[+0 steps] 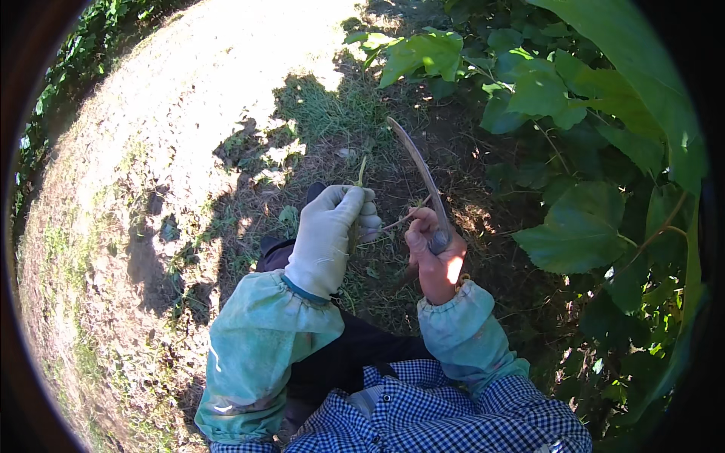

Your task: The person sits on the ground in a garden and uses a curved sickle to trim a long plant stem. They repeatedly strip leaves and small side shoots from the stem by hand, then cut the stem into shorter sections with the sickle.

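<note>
My left hand (334,232) wears a white knit glove and is closed around a green plant stem (362,170), whose end sticks up past the thumb. My bare right hand (431,255) grips a sickle (422,165); its curved, worn blade rises up and to the left. Between the hands runs a thin reddish stem (401,219), passing close to the fingers of both. Whether the right fingers pinch it, I cannot tell. Most of the sickle's handle is hidden in the palm. Both forearms are in green sleeve covers.
Large-leaved green branches (578,226) crowd the right side, and one leafy branch (425,54) reaches over the ground ahead. Grass (334,110) and dry litter cover the shaded soil. Sunlit ground (141,141) spreads on the left, with more foliage (85,56) beyond it.
</note>
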Demonstrator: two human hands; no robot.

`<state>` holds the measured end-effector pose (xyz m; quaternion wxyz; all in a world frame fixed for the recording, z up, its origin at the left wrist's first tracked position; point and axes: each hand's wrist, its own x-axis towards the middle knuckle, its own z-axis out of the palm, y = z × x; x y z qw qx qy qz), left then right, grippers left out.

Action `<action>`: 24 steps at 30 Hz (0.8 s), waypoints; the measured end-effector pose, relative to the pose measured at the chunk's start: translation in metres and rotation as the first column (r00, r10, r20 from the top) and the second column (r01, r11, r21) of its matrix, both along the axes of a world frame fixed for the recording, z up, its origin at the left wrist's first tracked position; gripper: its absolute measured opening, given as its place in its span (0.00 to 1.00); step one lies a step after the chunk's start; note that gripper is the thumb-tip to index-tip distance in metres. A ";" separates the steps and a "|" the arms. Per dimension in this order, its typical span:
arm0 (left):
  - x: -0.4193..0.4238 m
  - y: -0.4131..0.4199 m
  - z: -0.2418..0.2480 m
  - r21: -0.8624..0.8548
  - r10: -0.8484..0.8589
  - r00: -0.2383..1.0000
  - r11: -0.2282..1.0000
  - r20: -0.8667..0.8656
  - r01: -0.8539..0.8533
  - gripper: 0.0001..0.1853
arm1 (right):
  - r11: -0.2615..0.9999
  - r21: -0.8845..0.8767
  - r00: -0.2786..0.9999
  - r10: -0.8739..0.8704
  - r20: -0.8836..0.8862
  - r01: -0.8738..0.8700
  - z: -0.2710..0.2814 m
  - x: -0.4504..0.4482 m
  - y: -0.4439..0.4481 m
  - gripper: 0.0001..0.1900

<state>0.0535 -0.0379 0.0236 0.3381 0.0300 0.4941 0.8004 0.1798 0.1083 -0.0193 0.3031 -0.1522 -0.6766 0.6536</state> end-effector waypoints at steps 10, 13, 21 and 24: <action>0.000 -0.005 0.001 -0.131 -0.169 0.985 0.977 0.023 0.170 0.26 | 0.979 -0.200 0.977 -0.068 -0.204 0.027 0.036 -0.031 0.001 0.06; 0.004 -0.013 0.003 -0.183 -0.376 0.926 0.914 -0.045 0.362 0.28 | 0.990 -0.131 0.986 -0.072 -0.152 0.052 0.034 -0.031 0.008 0.06; 0.012 -0.014 -0.004 -0.026 -0.267 0.963 0.963 0.031 0.268 0.25 | 0.949 0.309 0.989 -0.023 -0.149 0.068 0.024 -0.010 0.017 0.09; 0.013 -0.016 -0.011 0.082 -0.295 0.954 0.954 0.059 0.290 0.25 | 0.804 0.595 0.968 0.136 -0.210 0.016 0.018 -0.003 0.013 0.12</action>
